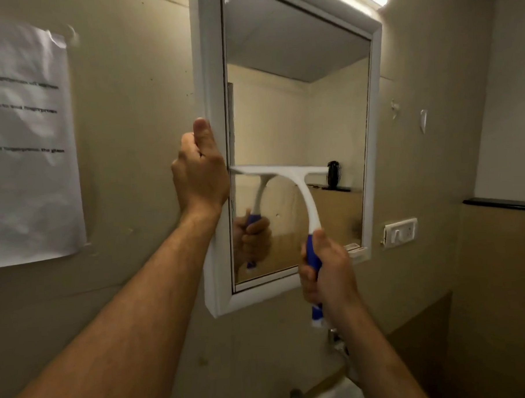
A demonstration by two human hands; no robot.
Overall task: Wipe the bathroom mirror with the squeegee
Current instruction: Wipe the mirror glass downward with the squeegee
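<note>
Squeegee [284,179] is on the glass, centre of frame, its white blade lying level across the mirror [299,107] a little below the middle, blade end hard against the left inner edge. Judging by that, this is mid-wipe: the band below the blade down to the bottom rail looks left to cover, and the glass is too dim and blurred to tell which parts are already clean.

Right hand [327,274], lower centre, has all fingers curled tight round the blue grip, thumb up near the white neck. Solid fist, no gap.

Left hand [200,174], centre left, clamps the mirror's white frame [211,80], thumb up along its outer edge, fingers wrapped round it.

Far left, a paper notice [27,143] on the wall; right of the mirror, a switch plate [401,232].
</note>
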